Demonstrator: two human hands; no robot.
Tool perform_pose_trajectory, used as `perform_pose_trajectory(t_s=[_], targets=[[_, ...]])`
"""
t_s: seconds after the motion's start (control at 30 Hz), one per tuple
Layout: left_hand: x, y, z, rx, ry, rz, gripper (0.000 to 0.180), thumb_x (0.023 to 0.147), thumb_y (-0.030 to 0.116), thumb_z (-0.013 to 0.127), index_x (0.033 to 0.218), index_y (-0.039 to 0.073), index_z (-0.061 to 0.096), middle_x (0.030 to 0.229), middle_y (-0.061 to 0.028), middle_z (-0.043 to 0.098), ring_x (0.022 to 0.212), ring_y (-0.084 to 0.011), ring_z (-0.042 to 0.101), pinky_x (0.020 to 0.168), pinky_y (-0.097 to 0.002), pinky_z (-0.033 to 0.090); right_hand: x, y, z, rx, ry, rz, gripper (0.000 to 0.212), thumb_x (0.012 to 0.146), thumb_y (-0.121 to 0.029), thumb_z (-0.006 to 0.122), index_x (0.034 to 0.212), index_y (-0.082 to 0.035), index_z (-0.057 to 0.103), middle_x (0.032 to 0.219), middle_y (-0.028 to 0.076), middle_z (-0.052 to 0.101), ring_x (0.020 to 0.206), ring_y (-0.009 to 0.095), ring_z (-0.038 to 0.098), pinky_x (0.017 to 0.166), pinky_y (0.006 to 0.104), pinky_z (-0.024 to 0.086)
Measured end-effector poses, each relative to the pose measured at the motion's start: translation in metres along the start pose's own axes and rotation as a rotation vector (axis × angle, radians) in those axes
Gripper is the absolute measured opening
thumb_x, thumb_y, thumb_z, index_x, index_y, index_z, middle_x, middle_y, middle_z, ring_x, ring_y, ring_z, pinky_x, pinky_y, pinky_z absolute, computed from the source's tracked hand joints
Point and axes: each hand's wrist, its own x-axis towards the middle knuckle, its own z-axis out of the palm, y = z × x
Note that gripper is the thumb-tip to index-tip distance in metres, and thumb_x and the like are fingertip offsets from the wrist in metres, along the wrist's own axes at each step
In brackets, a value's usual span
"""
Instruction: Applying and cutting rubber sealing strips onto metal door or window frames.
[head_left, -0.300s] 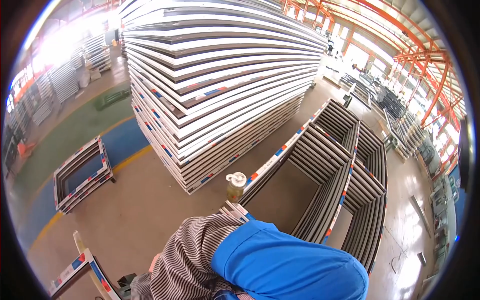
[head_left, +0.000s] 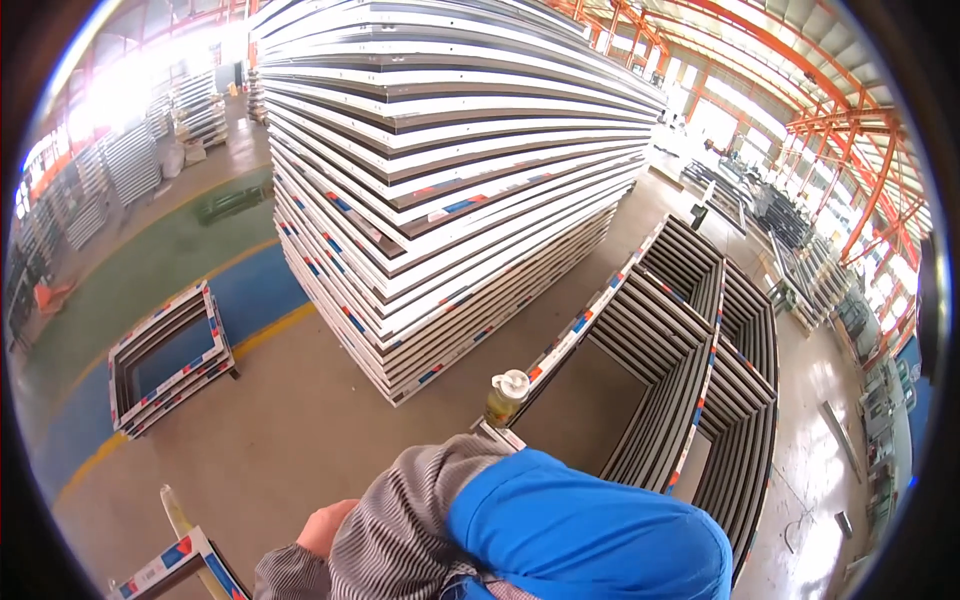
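My left hand (head_left: 327,528) shows at the lower middle, coming out of a striped cuff (head_left: 290,577). It lies against the striped sleeve (head_left: 400,510) of my bent right arm, which hides its fingers. Whether it grips the cloth I cannot tell. Bright blue cloth (head_left: 590,520) covers the upper part of that arm. My right hand is out of sight. Just beyond the elbow, a bottle (head_left: 505,398) with a white lid and yellowish contents stands on the near corner of a stack of dark divided frames (head_left: 655,385).
A tall stack of white-edged frames (head_left: 430,200) rises ahead. Smaller frames (head_left: 170,355) lie at the left on blue floor marking. A frame corner (head_left: 180,565) with coloured labels sits at the lower left. A loose bar (head_left: 842,438) lies on the right floor.
My view has shifted slightly, so the stacks and bottle sit farther right. More of my left hand now shows beside the striped sleeve. The frame corner at lower left appears lower.
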Motion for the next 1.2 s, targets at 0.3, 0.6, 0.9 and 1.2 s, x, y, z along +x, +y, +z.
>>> perform_pose_trajectory(t_s=[0.3, 0.6, 0.9, 1.2], targets=[[0.006, -0.064, -0.066, -0.043, 0.112, -0.064, 0.03, 0.085, 0.026, 0.047, 0.109, 0.01, 0.052, 0.1, -0.0102, 0.06, 0.093, -0.0293, 0.056, 0.08, -0.0373, 0.044, -0.006, 0.149, -0.076, 0.974, -0.019, -0.02, 0.009, 0.083, -0.014, 0.054, 0.086, -0.007, 0.057, 0.082, 0.01, 0.055, 0.078, 0.023, 0.054, 0.072, 0.0328, 0.044], [0.01, -0.133, -0.115, -0.275, 0.452, -0.316, 0.034, 0.086, 0.028, 0.046, 0.113, 0.008, 0.049, 0.101, -0.0083, 0.06, 0.095, -0.0222, 0.058, 0.083, -0.0332, 0.044, -0.083, 0.351, -0.171, 0.868, 0.252, 0.775, 0.022, 0.088, -0.012, 0.04, 0.086, 0.003, 0.056, 0.087, 0.01, 0.055, 0.078, 0.015, 0.051, 0.071, 0.0263, 0.04], [0.009, -0.162, -0.144, -0.581, 0.985, -0.508, 0.036, 0.084, 0.026, 0.048, 0.114, 0.005, 0.05, 0.112, -0.0124, 0.054, 0.105, -0.0252, 0.05, 0.09, -0.0338, 0.039, -0.069, 0.528, -0.177, 1.193, 0.267, 1.001, 0.01, 0.088, -0.01, 0.047, 0.09, -0.001, 0.051, 0.058, -0.003, 0.036, 0.052, 0.004, 0.032, 0.049, 0.0193, 0.029], [-0.133, -0.268, -0.172, -0.133, 1.974, -1.046, 0.037, 0.077, 0.025, 0.056, 0.106, 0.002, 0.052, 0.108, -0.016, 0.052, 0.103, -0.0314, 0.048, 0.09, -0.0376, 0.038, -0.02, 0.683, -0.062, 1.403, 0.019, 1.149, 0.014, 0.085, -0.004, 0.046, 0.098, -0.005, 0.05, 0.073, 0.001, 0.049, 0.063, 0.008, 0.044, 0.056, 0.0197, 0.036]])
